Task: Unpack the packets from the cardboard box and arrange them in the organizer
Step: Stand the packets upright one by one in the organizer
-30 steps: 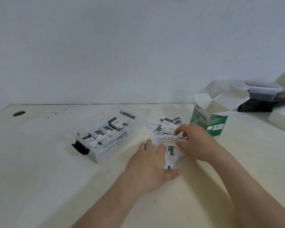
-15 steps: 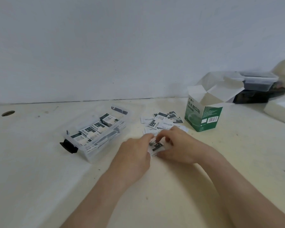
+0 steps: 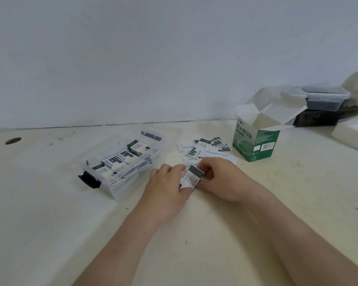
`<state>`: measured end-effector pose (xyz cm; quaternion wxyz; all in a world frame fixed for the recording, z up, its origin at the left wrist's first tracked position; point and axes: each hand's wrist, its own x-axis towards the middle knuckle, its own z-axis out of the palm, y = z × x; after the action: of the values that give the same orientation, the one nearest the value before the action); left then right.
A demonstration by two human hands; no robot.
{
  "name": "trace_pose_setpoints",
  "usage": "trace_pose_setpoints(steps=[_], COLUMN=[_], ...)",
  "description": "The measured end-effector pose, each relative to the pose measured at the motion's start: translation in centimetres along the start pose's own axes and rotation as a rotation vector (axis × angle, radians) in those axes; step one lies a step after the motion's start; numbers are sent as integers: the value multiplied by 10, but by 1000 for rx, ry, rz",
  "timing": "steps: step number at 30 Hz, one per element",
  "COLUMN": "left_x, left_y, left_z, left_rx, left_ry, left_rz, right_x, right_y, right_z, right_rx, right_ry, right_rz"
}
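Both of your hands are on one small stack of packets [image 3: 191,178], held just above the tabletop [image 3: 50,213], to the left of the cardboard box [image 3: 256,141] and nearer to you than it. Your left hand [image 3: 167,186] pinches the stack's left side, fingers [image 3: 175,169] curled over the top and thumb under the lower corner. Your right hand [image 3: 221,180] grips the right side, fingers [image 3: 205,165] bent round the upper edge. The top packet faces up, with a dark green band and a printed white panel. The stack is blurred, so it may hold three or four packets, and you cannot count them.

The loose packets [image 3: 205,147] lie scattered flat just left of the cardboard box, some face up and some showing white backs. Farther left of the box is the organizer [image 3: 110,188], a clear plastic tub standing open. Its rows of packets [image 3: 120,159] lean against each other, and a black latch [image 3: 89,179] sits on its near end.

The cardboard box itself stands upright, green and white, with its top flaps open. Behind it and to its right, a clear lidded container [image 3: 327,98] rests on a dark tray [image 3: 322,119] near the wall [image 3: 174,58]. A white block [image 3: 351,135] lies to the right of the box. Far to the left of the box, beyond the organizer, there is a round hole [image 3: 12,140] in the tabletop.
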<state>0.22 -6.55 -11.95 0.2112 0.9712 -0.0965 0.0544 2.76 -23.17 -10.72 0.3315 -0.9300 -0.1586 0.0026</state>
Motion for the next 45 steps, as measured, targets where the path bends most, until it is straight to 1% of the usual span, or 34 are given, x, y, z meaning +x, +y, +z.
trace_pose_setpoints(steps=[4, 7, 10, 11, 13, 15, 18, 22, 23, 26, 31, 33, 39, 40, 42, 44, 45], left_x=[2, 3, 1, 1, -1, -2, -3, -4, -4, -4, -3, -3, -5, -5, -8, -10, -10], left_y=[2, 4, 5, 5, 4, 3, 3, 4, 3, 0, -2, -3, -1, 1, 5, 10, 11], left_z=[-6, -12, -18, -21, -24, -27, -30, -31, -32, -34, -36, -37, -42, -41, -36, -30, -29], left_rx=[47, -19, -90, -112, -111, -48, 27, -5, -18, -39, -88, -82, -181, -160, -22, 120, 149], left_ry=[-14, -84, -142, -147, -159, -137, -98, -114, -119, -177, -251, -267, -262, -297, -400, -422, -415], left_rz=[-64, -138, -155, -156, -155, -147, -106, -103, -112, -144, -170, -166, -138, -110, -20, 71, 98], right_x=[1, 1, 1, 1, 0, -1, -3, -4, -5, -6, -8, -9, -12, -12, -13, -13, -13], right_y=[0, -1, -1, 0, 3, 4, -3, -13, -15, -17, -16, -16, -20, -21, -23, -24, -24], right_z=[2, 2, 1, -2, -8, -11, -8, -7, -7, -8, -13, -14, -17, -19, -20, -22, -22], right_rx=[99, 191, 273, 249, 96, -53, -147, -290, -306, -254, -170, -170, -223, -231, -245, -258, -268], right_ry=[-5, -44, -40, -36, -52, -124, -185, -211, -211, -225, -312, -327, -264, -273, -304, -334, -352], right_rz=[26, 38, 37, 29, 18, -1, -47, -62, -76, -99, 13, 21, -7, -9, 5, 28, 39])
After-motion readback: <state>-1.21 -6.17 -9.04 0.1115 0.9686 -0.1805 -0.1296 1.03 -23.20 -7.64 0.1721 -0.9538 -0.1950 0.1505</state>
